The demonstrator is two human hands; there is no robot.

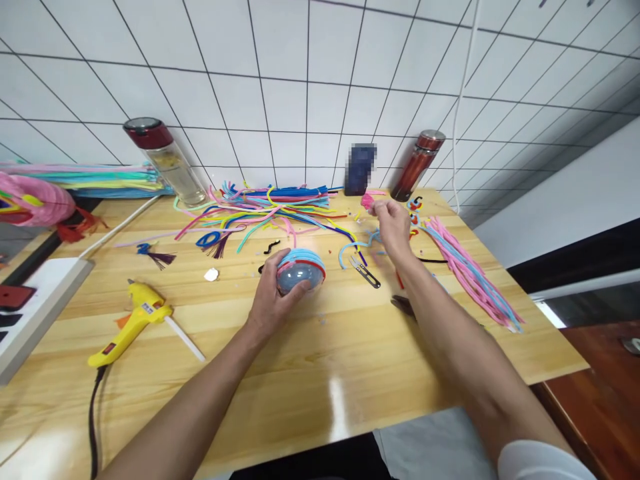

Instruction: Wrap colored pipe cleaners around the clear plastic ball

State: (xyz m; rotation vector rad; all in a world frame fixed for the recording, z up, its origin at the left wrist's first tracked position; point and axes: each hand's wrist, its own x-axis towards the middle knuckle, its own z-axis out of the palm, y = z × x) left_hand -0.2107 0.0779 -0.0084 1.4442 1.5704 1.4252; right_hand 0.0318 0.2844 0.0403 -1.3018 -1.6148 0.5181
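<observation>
My left hand is wrapped around a clear plastic ball just above the table. Light blue pipe cleaners cover the ball's top, with a red strand along their lower edge. Farther back on the right, my right hand has its fingertips pinched at a small pink coiled piece, close to a dark blue phone-like object. Small thread snips lie between the two hands. A dark tool is partly hidden under my right forearm.
Loose colored pipe cleaners spread along the wall. A pink and blue bundle lies right. A yellow glue gun and power strip are left. A glass bottle and red flask stand behind.
</observation>
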